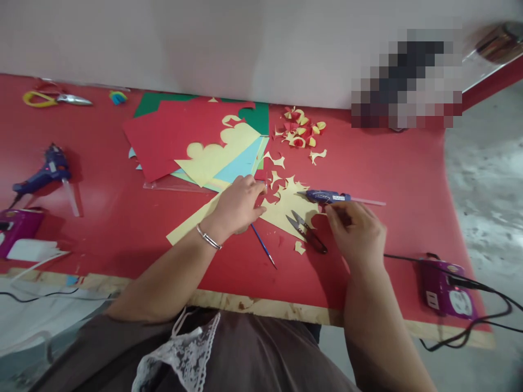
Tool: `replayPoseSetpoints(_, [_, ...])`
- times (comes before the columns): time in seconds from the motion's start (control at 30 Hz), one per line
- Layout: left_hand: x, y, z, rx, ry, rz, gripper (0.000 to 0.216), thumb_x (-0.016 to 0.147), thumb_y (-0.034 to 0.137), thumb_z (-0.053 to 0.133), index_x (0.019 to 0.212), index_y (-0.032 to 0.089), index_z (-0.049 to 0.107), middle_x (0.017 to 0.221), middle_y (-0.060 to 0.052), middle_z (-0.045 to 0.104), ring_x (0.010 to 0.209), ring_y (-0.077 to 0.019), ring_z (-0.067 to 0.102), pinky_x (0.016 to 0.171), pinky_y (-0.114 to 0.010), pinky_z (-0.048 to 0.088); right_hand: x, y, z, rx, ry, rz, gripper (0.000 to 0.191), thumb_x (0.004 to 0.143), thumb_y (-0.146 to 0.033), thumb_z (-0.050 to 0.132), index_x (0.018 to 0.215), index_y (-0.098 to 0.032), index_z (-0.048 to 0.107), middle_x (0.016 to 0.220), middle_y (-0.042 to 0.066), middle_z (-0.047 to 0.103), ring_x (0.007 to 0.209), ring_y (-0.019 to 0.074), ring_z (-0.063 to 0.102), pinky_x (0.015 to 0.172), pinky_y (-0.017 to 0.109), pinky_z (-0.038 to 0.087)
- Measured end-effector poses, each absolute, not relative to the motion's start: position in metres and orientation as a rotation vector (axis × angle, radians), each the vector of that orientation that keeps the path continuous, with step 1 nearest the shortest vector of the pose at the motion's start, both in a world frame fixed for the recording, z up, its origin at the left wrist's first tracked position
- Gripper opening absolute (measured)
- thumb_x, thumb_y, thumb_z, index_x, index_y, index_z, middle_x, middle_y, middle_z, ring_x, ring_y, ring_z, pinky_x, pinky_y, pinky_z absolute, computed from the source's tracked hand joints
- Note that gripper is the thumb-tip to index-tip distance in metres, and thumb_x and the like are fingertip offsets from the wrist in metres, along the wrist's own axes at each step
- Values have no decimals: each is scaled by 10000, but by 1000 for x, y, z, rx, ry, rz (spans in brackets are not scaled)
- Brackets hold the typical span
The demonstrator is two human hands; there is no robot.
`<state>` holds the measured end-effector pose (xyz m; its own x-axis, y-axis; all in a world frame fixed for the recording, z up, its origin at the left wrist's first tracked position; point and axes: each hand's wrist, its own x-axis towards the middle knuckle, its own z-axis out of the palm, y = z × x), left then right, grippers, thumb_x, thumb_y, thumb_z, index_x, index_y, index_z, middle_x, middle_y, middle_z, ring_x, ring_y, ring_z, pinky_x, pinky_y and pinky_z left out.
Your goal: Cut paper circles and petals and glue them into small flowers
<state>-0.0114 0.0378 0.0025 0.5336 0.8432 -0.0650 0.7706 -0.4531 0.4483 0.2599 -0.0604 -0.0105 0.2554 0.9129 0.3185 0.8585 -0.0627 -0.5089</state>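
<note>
My left hand reaches over the lower edge of the paper pile, thumb and forefinger apart, nothing visible between them. A blue thin-handled brush lies just below it. My right hand is closed in a pinch beside the blue glue gun; whatever its fingertips hold is too small to make out. The glue gun lies on its side with a clear glue stick in its back end. Between my hands lie a cut pale yellow sheet and dark thread snips.
Red, yellow, blue and green paper sheets are stacked at the back. Small red-and-yellow paper pieces lie right of them. Yellow-handled scissors and another glue gun are at left. A purple box with cables stands at right.
</note>
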Motion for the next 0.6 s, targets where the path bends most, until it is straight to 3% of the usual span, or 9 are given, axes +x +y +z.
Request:
replayPoseSetpoints(0.2, [-8,38,0,2331,1312,237,187,921,210,772,1071,201,661,1143,-124,650,1120,-335,610,935,-462,571,280,-59,-19,-2052,-1576,111,228,924,-445,697,1001,-233,728,952,84,702,807,253,639,768,414,526])
replayPoseSetpoints(0.37, [-8,36,-1,2340,1242,255,293,954,185,742,1239,215,681,1208,-125,636,1149,-328,610,992,-472,558,288,-60,-20,-2052,-1535,261,267,880,-465,733,1016,-238,702,1009,81,684,791,233,623,760,413,530])
replayPoseSetpoints(0.6, [-9,39,-1,2347,1205,186,108,966,175,713,1073,194,715,1168,-130,648,1110,-330,608,953,-472,549,296,-65,-20,-2051,-1487,443,389,820,-476,801,1109,-245,681,994,63,704,826,241,646,757,410,546])
